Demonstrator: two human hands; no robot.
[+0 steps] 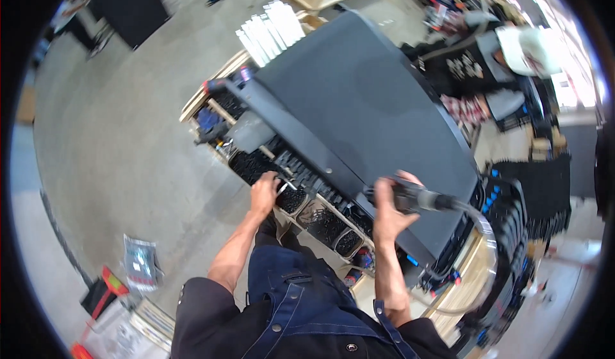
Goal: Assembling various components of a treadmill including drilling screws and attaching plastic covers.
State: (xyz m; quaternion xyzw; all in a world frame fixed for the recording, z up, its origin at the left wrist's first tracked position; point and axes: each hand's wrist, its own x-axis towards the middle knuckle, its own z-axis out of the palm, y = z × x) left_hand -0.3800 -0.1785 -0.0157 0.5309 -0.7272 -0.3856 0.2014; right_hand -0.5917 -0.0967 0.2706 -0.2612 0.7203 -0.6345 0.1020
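My right hand [387, 213] is wrapped round a dark hand tool [406, 196], blurred by motion, held over the near right part of a large dark grey panel [378, 96]. From the tool's rear a thick translucent hose [487, 231] curves right and down. To the left, my left hand [263, 194] reaches over the wooden parts bins with its fingers curled together. A small silvery piece shows beside its fingertips; whether they grip it is unclear. Beneath that hand lie bins of small black parts [320, 221]. A row of black pieces [304, 176] runs along the panel's near edge.
Silvery white strips [272, 32] stand beyond the panel at the far left. Another person in a white cap [528, 50] is at the right, near black stacked parts [532, 192]. A plastic bag [141, 263] lies on the floor at left, near a red-handled tool [106, 288].
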